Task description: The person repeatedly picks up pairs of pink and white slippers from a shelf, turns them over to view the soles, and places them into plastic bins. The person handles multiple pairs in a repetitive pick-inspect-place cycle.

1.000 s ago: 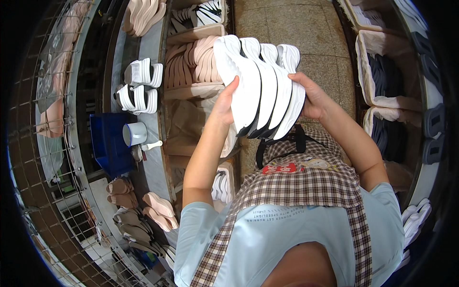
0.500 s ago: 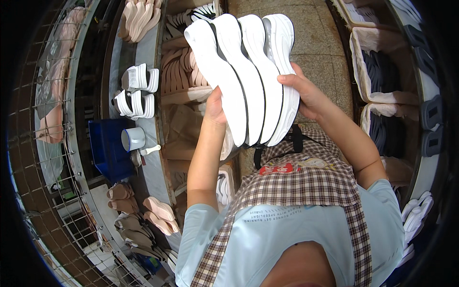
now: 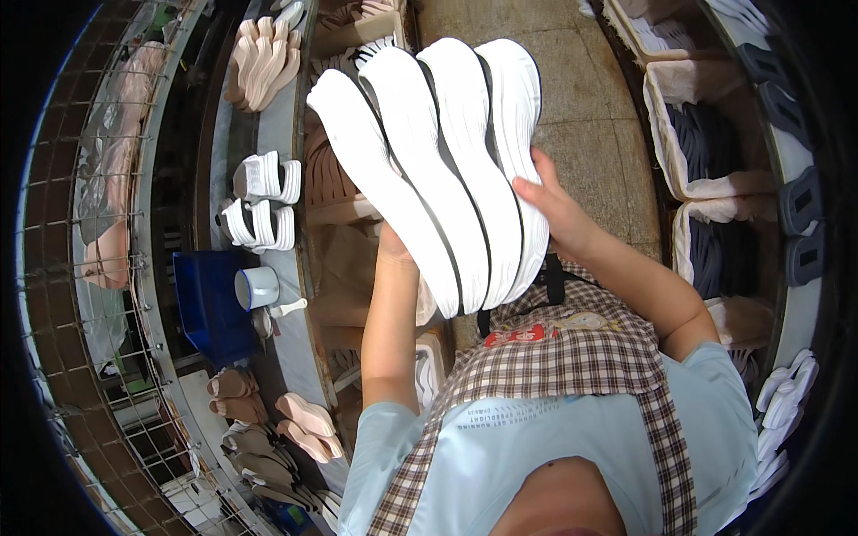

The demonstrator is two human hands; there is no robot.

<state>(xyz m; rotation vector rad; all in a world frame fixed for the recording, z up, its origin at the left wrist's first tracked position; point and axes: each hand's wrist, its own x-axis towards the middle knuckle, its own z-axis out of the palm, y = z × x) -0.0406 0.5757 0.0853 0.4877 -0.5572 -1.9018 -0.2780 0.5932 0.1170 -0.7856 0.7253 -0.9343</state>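
Head view shows four white soles held up in front of the person's checked apron, fanned side by side with dark lines between them, their lower ends nearest the body. The right hand is closed on the outer edge of the bundle, thumb laid over the outermost sole. Only part of the left hand shows at the opposite edge; its fingers are hidden behind the soles, so whether that grip is closed cannot be told. Judging by how things lie, the gathering of this bundle looks done: the soles are together, aligned much the same way and held up in the hands. They have not been set down, and no tool is on them; how much handling remains for them does not show. Other stock lies out of the hands. On the left surface are stacked pink soles, smaller-looking pairs of white soles with grey parts, a white mug beside a blue bin, and a pair of pale pink soles. Across the tiled floor, lined boxes on the right hold dark soles, and more white pieces sit lower down that side.
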